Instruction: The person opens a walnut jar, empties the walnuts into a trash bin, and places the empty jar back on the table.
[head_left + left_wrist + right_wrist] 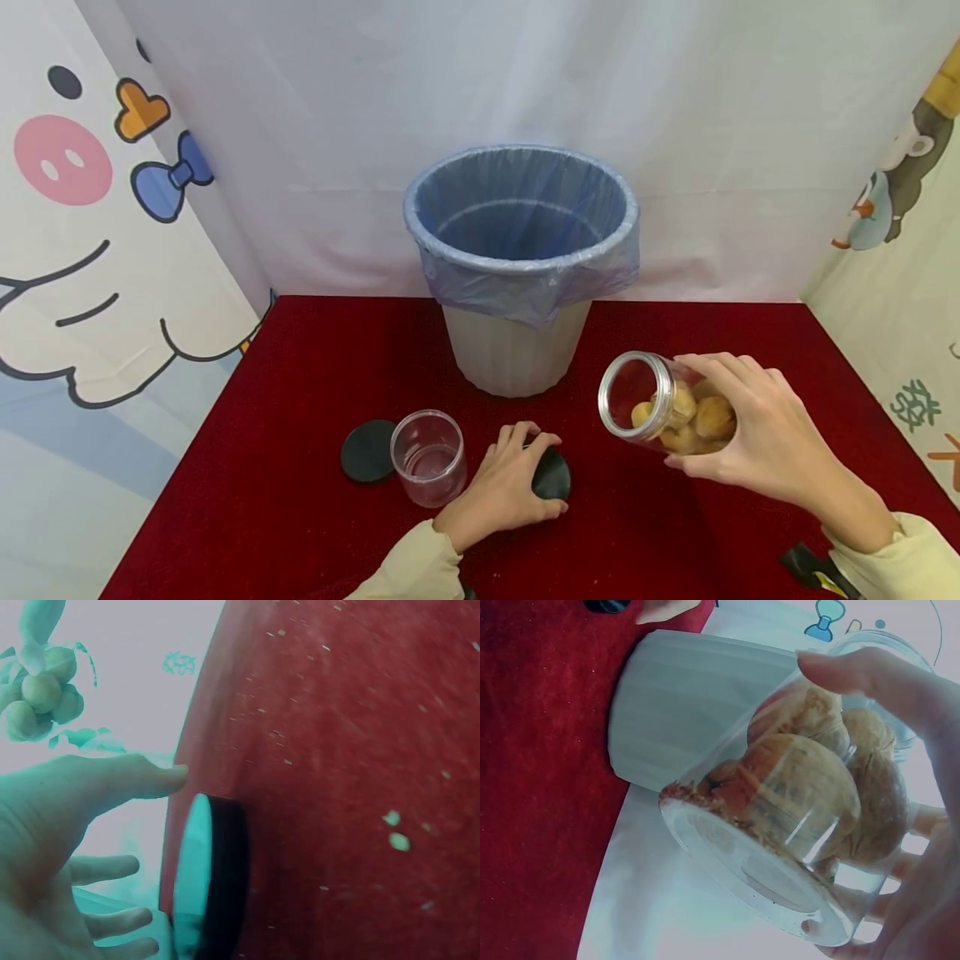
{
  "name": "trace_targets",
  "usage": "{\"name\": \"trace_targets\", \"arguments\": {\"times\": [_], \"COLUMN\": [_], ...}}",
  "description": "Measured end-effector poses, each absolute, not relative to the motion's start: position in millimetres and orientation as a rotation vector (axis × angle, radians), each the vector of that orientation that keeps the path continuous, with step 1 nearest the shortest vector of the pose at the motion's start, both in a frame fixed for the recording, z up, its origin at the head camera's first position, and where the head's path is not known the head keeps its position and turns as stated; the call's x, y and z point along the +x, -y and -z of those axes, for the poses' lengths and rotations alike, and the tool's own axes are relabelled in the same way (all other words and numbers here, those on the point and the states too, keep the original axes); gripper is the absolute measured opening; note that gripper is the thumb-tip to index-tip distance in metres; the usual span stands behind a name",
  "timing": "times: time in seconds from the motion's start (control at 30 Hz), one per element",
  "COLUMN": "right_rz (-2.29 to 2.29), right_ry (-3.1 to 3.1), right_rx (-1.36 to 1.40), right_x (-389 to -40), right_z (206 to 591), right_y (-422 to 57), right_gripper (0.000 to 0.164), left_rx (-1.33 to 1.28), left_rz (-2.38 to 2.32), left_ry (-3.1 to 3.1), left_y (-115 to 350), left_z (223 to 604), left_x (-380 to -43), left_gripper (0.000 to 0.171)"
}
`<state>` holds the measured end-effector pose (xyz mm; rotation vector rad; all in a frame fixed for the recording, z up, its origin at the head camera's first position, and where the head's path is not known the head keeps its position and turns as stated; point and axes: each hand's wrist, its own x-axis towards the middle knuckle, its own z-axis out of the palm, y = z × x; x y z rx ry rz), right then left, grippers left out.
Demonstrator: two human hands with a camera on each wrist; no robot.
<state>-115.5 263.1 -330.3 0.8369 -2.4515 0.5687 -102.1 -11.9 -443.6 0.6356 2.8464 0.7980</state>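
Observation:
My right hand (757, 425) grips a clear jar (637, 396) tilted on its side above the red cloth, its open mouth facing left. Inside it are several round brown walnut-like pieces (799, 791), with brown crumbs along the bottom edge in the right wrist view. My left hand (506, 483) reaches over a round black lid (552, 477), fingers and thumb spread about it. From the left wrist, that lid (217, 877) shows below the fingers, with a gap to the thumb. Just left of this hand stands an open clear jar (427, 458).
A second black lid (367, 451) lies left of the standing jar. Behind is a white bin (517, 350) with a blue liner (525, 287). A black and yellow object (806, 567) lies by the right sleeve. Pale crumbs (399, 841) dot the red cloth.

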Motion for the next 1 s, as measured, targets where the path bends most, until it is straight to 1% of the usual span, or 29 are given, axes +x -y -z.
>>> {"name": "trace_targets", "arguments": {"times": [0.23, 0.37, 0.67, 1.0], "right_rz": [-0.581, -0.574, -0.588, -0.588], "right_ry": [2.438, 2.433, 2.409, 2.404], "right_rx": [0.830, 0.841, 0.855, 0.833], "right_x": [-119, -121, -126, -130], "right_z": [325, 322, 310, 299], "right_y": [-265, -265, -264, -266], "right_gripper": [0.089, 0.090, 0.090, 0.089], "left_rx": [0.673, 0.662, 0.749, 0.847], "left_rz": [-1.122, -1.312, -1.667, -1.844], "left_ry": [-2.815, -2.786, -2.890, -3.004], "left_y": [16, 20, 36, 60], "left_z": [427, 416, 391, 368], "left_x": [-101, -101, -105, -116], "left_gripper": [0.054, 0.049, 0.046, 0.046]}}
